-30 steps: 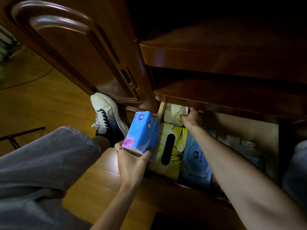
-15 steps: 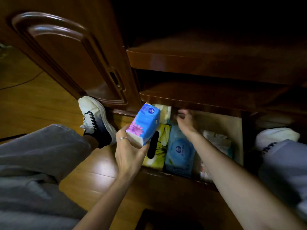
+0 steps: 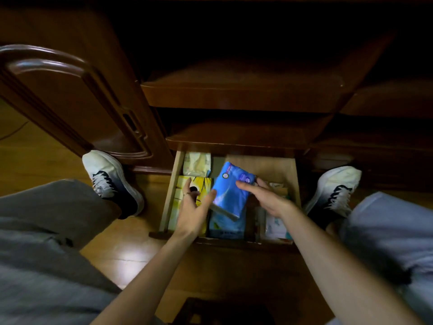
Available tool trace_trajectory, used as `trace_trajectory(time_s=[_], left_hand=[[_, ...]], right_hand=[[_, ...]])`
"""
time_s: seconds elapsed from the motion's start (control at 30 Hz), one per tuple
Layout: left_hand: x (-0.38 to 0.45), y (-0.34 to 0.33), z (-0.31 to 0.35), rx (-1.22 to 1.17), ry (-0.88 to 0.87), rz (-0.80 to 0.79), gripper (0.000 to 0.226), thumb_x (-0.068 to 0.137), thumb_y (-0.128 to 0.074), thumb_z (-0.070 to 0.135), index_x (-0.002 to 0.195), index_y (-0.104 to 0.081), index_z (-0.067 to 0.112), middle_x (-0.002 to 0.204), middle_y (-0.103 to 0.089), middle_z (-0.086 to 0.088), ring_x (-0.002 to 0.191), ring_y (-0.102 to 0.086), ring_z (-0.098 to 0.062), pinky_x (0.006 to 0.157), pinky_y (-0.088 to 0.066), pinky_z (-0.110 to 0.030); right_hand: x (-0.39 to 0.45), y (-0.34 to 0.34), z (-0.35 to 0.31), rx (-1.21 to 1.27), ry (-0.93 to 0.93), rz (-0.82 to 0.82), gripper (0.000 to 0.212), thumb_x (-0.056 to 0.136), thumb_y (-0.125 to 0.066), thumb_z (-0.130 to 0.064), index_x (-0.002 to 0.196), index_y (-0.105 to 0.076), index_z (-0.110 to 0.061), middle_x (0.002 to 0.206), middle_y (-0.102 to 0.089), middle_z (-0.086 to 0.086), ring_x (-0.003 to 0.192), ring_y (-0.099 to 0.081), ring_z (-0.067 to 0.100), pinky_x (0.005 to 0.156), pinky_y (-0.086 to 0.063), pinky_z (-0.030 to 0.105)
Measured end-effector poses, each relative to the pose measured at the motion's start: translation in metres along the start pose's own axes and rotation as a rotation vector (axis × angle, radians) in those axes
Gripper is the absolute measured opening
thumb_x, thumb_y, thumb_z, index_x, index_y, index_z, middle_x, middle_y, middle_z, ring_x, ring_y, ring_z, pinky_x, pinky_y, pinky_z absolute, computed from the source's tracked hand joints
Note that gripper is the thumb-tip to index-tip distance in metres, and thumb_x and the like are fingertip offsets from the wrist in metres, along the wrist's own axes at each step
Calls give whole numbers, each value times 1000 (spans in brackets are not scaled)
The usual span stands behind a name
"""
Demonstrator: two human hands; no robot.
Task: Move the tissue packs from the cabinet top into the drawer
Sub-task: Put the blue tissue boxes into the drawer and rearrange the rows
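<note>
A: Where's the blue tissue pack (image 3: 230,187) right now?

B: Over the open drawer (image 3: 274,166), tilted, middle of it, above another blue pack (image 3: 225,225) already lying inside. Yellow tissue box (image 3: 187,207) on the left, a pale pack (image 3: 196,164) at the far left corner, a white pack (image 3: 276,227) near right.

A: Hands?

B: My left hand (image 3: 195,208) has its fingers (image 3: 187,186) spread and relaxed, thumb just touching the pack's left edge. My right hand (image 3: 264,197) lies against the right side, fingers laid over the top face. Whether it truly grips or only steadies, I can't tell.

A: How will it handle?

B: I'd guess light, soft, squashy, with slick plastic wrap. It should give under pressure and could slide if pinched by a corner. I'd hold it across the short sides, flat, palm-wide.

A: Fragile?

B: No. A drop shouldn't hurt it.
</note>
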State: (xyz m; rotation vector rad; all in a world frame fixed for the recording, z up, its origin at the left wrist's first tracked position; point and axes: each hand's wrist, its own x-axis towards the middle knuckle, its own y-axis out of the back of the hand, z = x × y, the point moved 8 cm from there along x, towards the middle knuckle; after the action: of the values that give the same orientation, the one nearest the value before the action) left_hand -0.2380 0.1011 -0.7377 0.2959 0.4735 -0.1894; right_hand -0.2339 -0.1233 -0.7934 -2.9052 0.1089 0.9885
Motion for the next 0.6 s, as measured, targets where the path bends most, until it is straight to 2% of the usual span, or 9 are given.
trace_trajectory(time_s=[0.07,0.13,0.2,0.27,0.33,0.4,0.47,0.53,0.6], left_hand=[[7,18,-5,32,21,115,84,82,-71,55,149,-35,22,130,-61,1,117,-57,-17,104,-45,-38],[11,29,-12,61,58,182,58,83,-74,44,132,-55,18,118,-69,-2,109,-64,-20,101,-49,-42],[12,28,-21,32,100,149,55,80,-76,47,124,-61,17,110,-71,0,107,-66,-19,97,-50,-38],[12,18,-26,-53,162,53,66,75,-79,53,126,-58,17,110,-70,3,106,-66,-15,92,-51,-30],[13,8,-26,-184,222,-28,73,69,-82,53,126,-58,14,111,-73,-1,102,-71,-18,91,-55,-34],[15,10,-25,-316,247,-21,56,76,-83,40,121,-62,13,101,-78,-3,90,-76,-19,72,-61,-31],[18,20,-26,-374,244,29,44,81,-80,30,117,-63,13,97,-79,-3,82,-77,-18,58,-58,-26],[17,34,-32,-380,239,103,46,80,-80,32,118,-62,13,102,-78,-6,86,-76,-21,63,-60,-32],[18,47,-41,-414,254,176,53,78,-82,34,121,-60,11,109,-75,-9,94,-74,-27,81,-61,-46]], right_hand=[[5,14,4,-145,-19,64,69,73,-85,-49,132,-58,-23,122,-69,-4,112,-64,18,103,-51,46],[10,14,6,-207,-40,52,69,74,-85,-49,132,-57,-24,125,-66,-5,112,-63,16,98,-52,42],[12,1,6,-166,-31,-23,59,75,-84,-48,124,-60,-26,122,-68,-8,102,-68,9,79,-56,28],[14,-19,1,-84,-22,-120,53,71,-88,-46,115,-64,-26,112,-75,-6,90,-74,6,63,-56,19],[15,-42,-5,-47,-47,-213,67,61,-91,-54,117,-66,-25,110,-77,-2,96,-75,14,68,-59,25],[19,-53,-3,4,-86,-221,77,63,-80,-72,121,-65,-24,111,-76,1,101,-74,24,75,-58,32],[27,-38,12,-15,-169,-1,71,82,-59,-77,125,-61,-21,113,-69,6,100,-69,26,78,-53,31],[30,-15,37,-369,-240,232,62,97,-51,-58,142,-48,-15,132,-59,9,115,-61,27,86,-48,32],[31,-26,60,-662,-316,208,74,98,-58,-43,155,-27,-9,155,-39,16,138,-44,34,107,-41,38]])
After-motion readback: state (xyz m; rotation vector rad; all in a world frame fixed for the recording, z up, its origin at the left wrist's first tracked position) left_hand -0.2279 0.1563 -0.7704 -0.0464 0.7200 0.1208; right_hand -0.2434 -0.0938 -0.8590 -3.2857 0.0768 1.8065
